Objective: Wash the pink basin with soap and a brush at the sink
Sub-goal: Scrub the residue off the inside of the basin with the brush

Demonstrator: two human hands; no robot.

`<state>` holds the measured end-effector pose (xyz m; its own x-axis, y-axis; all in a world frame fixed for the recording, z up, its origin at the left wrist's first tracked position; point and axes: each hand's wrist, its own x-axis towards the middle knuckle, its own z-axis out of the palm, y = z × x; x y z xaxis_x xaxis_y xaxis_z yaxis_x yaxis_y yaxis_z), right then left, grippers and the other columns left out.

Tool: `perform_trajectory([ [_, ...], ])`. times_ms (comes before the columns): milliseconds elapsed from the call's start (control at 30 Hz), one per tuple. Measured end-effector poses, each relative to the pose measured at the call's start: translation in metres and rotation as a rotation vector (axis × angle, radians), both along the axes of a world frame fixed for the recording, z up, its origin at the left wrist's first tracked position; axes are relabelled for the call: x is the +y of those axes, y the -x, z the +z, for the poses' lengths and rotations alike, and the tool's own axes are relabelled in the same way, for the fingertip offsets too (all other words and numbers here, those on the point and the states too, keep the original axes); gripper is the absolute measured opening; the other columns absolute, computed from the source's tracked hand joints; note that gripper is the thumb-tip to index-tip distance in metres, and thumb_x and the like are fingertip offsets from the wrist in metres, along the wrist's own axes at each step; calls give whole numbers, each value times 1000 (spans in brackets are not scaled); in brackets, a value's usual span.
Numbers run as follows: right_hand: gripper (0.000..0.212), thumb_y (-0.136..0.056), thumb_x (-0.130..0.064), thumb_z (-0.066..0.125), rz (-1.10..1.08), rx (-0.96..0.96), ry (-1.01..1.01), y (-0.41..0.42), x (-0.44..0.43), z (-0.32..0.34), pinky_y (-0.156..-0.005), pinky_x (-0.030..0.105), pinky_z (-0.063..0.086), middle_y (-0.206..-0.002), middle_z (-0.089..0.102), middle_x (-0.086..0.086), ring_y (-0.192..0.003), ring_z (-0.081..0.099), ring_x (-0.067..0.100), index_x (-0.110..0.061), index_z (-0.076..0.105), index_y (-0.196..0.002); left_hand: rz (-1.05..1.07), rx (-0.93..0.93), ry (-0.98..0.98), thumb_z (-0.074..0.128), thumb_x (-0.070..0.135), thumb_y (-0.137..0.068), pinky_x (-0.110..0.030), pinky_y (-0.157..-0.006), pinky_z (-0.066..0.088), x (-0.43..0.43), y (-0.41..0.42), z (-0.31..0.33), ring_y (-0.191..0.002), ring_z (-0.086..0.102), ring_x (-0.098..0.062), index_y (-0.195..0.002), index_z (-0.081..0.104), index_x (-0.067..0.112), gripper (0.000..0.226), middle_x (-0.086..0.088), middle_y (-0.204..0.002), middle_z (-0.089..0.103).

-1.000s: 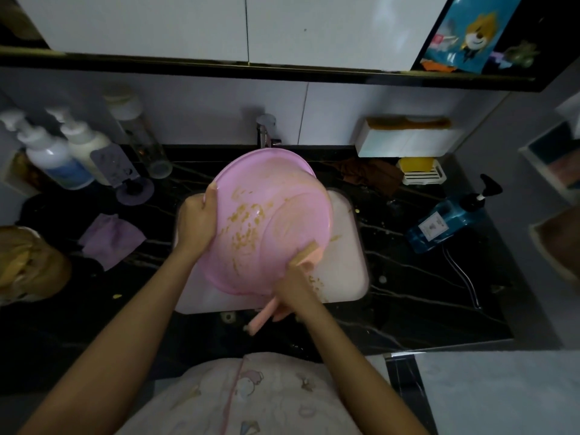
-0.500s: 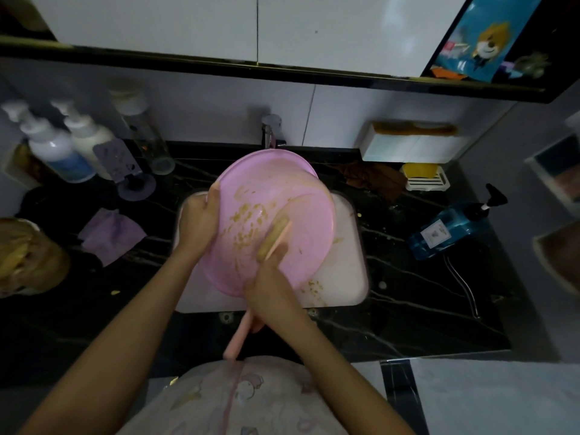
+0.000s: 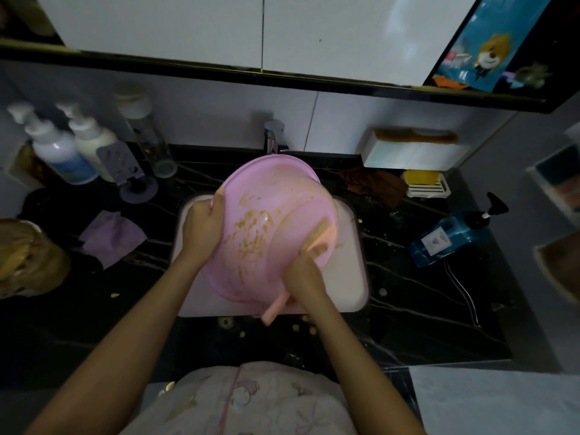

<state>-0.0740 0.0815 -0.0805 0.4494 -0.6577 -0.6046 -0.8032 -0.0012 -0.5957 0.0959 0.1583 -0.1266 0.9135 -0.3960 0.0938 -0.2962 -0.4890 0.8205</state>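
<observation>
The pink basin [image 3: 270, 196] is tilted on edge over the white sink [image 3: 348, 277], its inside facing me and smeared with yellowish specks. My left hand [image 3: 202, 227] grips its left rim. My right hand [image 3: 303, 274] holds a pink brush [image 3: 317, 238]; the brush head presses on the basin's inner wall at the lower right, and the handle end sticks out below my hand over the sink's front edge.
The tap [image 3: 274, 136] stands behind the basin. Two white pump bottles [image 3: 62, 152] and a clear bottle [image 3: 150, 142] stand at the back left. A purple cloth [image 3: 111, 237] lies left of the sink. A blue pump bottle [image 3: 452, 237] lies on the right. The counter is black marble.
My right hand has swept the brush from the middle of the basin's inside back to its lower right wall. My left hand keeps its hold on the rim.
</observation>
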Motion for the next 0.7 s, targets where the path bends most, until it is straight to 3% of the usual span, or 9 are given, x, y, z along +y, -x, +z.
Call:
perform_trajectory([
  [100,79,-99,-18,34,19,65,-205,15,29,11,-68,43,50,-139,40,22,-105,56,39,-18,-32,-142,6,-6,-10,30,50,-96,-38,-59,39,-1,-3,-1,-61,48,-25,-55,40,12,57,-6,-56,49],
  [233,86,-99,-21,38,72,-148,-74,-11,10,17,-62,28,45,-122,56,21,-85,62,35,-12,-37,-139,5,-5,15,30,52,-95,-41,-60,41,1,-3,-1,-59,46,-23,-54,38,12,58,-9,-56,50],
  [300,74,-101,-28,31,-65,-139,-32,-15,-18,9,-49,29,46,-111,57,19,-71,59,30,-20,-28,-145,1,-2,11,31,50,-96,-40,-59,41,-1,1,1,-57,44,-23,-53,36,13,57,-6,-54,47],
  [400,59,-96,-15,39,-16,26,-44,7,-21,-3,-82,40,53,-133,49,15,-107,57,31,-9,13,-148,-8,-13,16,31,49,-95,-37,-57,37,-2,6,5,-56,43,-22,-51,34,17,54,0,-51,43],
  [433,61,-94,-11,41,36,51,-55,13,-13,-4,-83,41,53,-135,46,17,-110,55,33,-6,12,-148,-18,-21,14,31,48,-96,-36,-57,36,-3,7,7,-56,42,-21,-51,33,18,54,0,-51,42],
  [500,79,-94,-10,40,81,30,-104,16,4,5,-60,37,54,-128,49,20,-93,59,36,-6,-18,-146,-20,-29,12,32,47,-96,-35,-55,33,-3,7,5,-55,40,-21,-50,32,19,54,1,-50,40],
  [567,86,-97,-14,39,137,-35,-49,3,2,12,-52,26,45,-102,58,18,-69,54,26,-11,-35,-140,-11,-24,16,32,48,-96,-37,-56,35,0,6,3,-56,42,-22,-50,34,18,55,0,-51,42],
  [633,82,-99,-20,34,111,-111,103,-11,-21,8,-43,20,39,-87,56,14,-57,48,21,-13,-37,-140,-6,-26,25,33,48,-97,-39,-57,39,3,5,1,-57,44,-22,-52,36,16,55,-2,-52,44],
  [700,78,-99,-22,34,3,-72,172,-13,-45,-8,-44,25,41,-100,56,12,-71,58,29,-17,-28,-145,2,-15,28,34,45,-99,-41,-57,41,4,3,0,-56,43,-20,-54,38,14,55,-4,-52,45],
])
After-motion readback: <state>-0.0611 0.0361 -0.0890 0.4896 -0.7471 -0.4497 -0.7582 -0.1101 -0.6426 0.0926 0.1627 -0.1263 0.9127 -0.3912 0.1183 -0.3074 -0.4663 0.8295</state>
